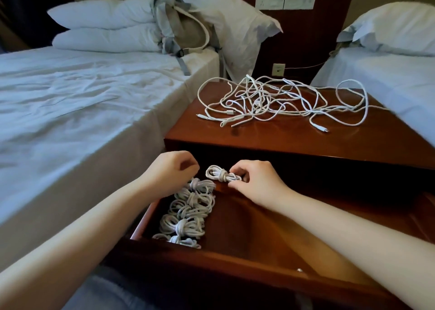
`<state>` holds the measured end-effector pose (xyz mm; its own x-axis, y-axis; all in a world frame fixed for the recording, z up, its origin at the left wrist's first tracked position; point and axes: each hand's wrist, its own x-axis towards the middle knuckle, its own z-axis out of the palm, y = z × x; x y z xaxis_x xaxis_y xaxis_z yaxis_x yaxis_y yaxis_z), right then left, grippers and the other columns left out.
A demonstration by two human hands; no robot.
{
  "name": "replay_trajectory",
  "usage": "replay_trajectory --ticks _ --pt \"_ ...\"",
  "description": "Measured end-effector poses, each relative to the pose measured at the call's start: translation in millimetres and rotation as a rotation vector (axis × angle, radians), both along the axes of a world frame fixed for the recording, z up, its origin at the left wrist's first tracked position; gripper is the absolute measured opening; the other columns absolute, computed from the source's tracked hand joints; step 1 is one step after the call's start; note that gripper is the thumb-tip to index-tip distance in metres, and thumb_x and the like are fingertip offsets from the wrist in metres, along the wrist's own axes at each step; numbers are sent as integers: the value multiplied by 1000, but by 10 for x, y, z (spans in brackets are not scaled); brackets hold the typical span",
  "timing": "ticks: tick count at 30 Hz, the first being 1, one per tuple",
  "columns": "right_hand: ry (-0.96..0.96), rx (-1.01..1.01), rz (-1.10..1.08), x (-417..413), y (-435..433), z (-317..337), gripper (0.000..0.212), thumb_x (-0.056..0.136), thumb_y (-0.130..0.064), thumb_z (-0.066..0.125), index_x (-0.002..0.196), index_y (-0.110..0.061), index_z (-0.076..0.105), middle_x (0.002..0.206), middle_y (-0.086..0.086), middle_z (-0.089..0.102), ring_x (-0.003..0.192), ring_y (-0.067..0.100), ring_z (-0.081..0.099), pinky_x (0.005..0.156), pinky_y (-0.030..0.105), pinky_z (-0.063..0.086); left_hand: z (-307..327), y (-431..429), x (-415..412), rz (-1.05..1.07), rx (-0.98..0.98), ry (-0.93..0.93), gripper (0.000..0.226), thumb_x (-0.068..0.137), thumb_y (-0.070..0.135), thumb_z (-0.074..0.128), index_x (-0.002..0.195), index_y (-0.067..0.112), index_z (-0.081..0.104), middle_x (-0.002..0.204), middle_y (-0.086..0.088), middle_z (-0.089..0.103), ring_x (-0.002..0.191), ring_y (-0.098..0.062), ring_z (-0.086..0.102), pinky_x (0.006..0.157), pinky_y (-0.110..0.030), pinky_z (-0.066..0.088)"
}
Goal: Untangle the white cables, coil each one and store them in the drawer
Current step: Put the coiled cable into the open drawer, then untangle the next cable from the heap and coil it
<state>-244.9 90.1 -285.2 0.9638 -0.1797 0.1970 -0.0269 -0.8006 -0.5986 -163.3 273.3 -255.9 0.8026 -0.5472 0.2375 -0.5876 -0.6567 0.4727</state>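
While your right hand [257,183] pinches the coiled cable [222,175] above the drawer [235,235], lay it at 1 o'clock of the stored coils [188,213]; left hand [171,170] fingers curled, hold unclear; tangled cables [277,100] at 12 o'clock.

— How many cables are coiled?
— One coiled cable [223,175] at the back of the single drawer [235,260], plus a row of coils [188,212] inside, five as far as I can count; the nearest ones overlap.
— And loose ones?
— One tangle [277,100] on the one nightstand [353,142]. Its strands can't be counted, though at least four plug ends [323,129] show.
— Beds?
— Two: the left bed [70,102] and the right bed [388,74]. Four pillows [101,10]: three on the left, one on the right.
— Anything else?
— One backpack [186,27], two wall plates [270,1] up high, one socket [279,69] lower down, and two hands: left hand [171,168], right hand [256,182].
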Motion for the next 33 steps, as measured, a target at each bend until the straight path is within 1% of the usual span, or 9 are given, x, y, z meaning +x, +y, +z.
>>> replay_trajectory --ticks 8,11,14,15,17,19,24,29,33 --pt "8 76 -7 -222 -31 4 9 77 -16 72 85 -19 70 68 -15 63 64 5 59 67 15 46 -58 17 -105 -165 131 -83 14 87 12 59 96 7 67 94 -4 62 85 -16 57 71 -14 34" --pt "14 76 3 -373 -57 52 8 77 -16 72 84 -19 69 68 -15 63 63 3 59 62 11 45 -55 -3 -146 -196 173 -72 23 89 15 57 109 7 65 107 -5 62 95 -18 58 87 -23 41" --pt "55 93 50 -537 -85 83 10 75 -16 74 83 -21 69 68 -14 64 62 -3 57 60 9 44 -86 -69 -215 -249 254 -67 39 90 34 48 118 12 62 120 -1 61 115 -17 54 110 -33 25" --pt "81 93 73 -588 -85 93 11 75 -16 74 83 -21 69 68 -14 64 62 -5 56 60 9 44 -92 -90 -242 -258 272 -69 40 92 35 45 120 13 61 123 0 60 117 -15 53 111 -29 18" --pt "143 73 127 -670 -69 110 11 76 -17 74 85 -21 69 70 -14 63 61 -5 56 59 9 43 -100 -122 -278 -283 313 -88 34 97 28 46 125 14 57 128 1 57 119 -13 50 100 -18 13" --pt "190 38 180 -721 -27 124 13 77 -19 73 90 -18 70 72 -13 62 62 -2 56 59 8 42 -104 -134 -295 -308 359 -113 34 97 27 45 128 16 55 131 3 55 121 -11 49 95 -18 14" --pt "273 -30 285 -731 113 133 20 78 -22 73 98 -21 69 68 -18 53 59 -4 51 57 8 37 -124 -129 -296 -300 394 -134 35 96 33 45 128 21 55 132 7 53 124 -9 46 99 -23 15" --pt "421 8 441 -753 163 130 20 82 -31 70 101 -24 71 91 -17 61 74 -4 54 64 8 39 -119 -127 -295 -316 402 -144 34 96 33 46 127 21 55 132 6 52 123 -9 47 100 -24 16" --pt "457 59 455 -740 149 126 22 89 -33 63 103 -21 72 91 -15 63 75 -5 57 69 12 40 -119 -124 -294 -321 402 -156 34 96 32 46 127 21 55 131 6 53 122 -10 48 99 -23 16"
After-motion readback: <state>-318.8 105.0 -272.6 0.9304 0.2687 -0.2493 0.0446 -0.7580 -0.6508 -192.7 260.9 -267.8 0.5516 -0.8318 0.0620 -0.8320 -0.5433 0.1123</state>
